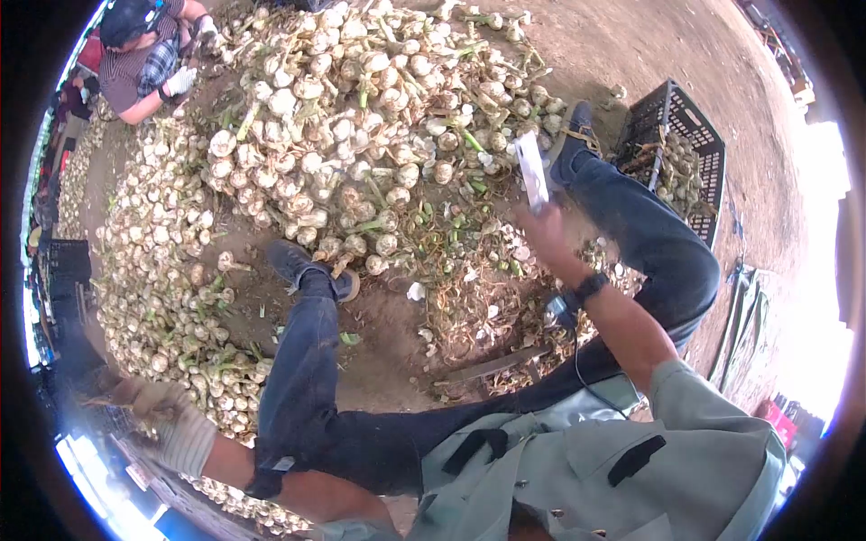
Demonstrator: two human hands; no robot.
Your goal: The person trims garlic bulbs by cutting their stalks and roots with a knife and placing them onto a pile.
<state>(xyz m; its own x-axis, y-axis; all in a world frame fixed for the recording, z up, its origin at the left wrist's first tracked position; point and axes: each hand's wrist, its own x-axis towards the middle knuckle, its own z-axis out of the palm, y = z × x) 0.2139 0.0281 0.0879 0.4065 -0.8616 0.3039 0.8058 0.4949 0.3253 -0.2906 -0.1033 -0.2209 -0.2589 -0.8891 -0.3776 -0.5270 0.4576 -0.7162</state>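
My right hand [544,233] is closed around a knife [531,171] with a broad, pale, rectangular blade pointing up, beside my right shoe. My left hand [149,398], in a glove with a striped cuff, is stretched far out to the left beside a pile of garlic bulbs [158,298]. Motion smears its fingers, so I cannot make out whether they hold anything. Ahead of my legs lies a large heap of garlic [316,117] with stalks on. Cut stems and roots [478,288] litter the ground between my legs.
A black plastic crate [713,135] containing stalks or bulbs stands beyond my right leg. Another person [135,63] in gloves sits at the far left of the heap. A flat strip [496,365] lies near my right thigh. Folded green sheeting [744,316] is at the right.
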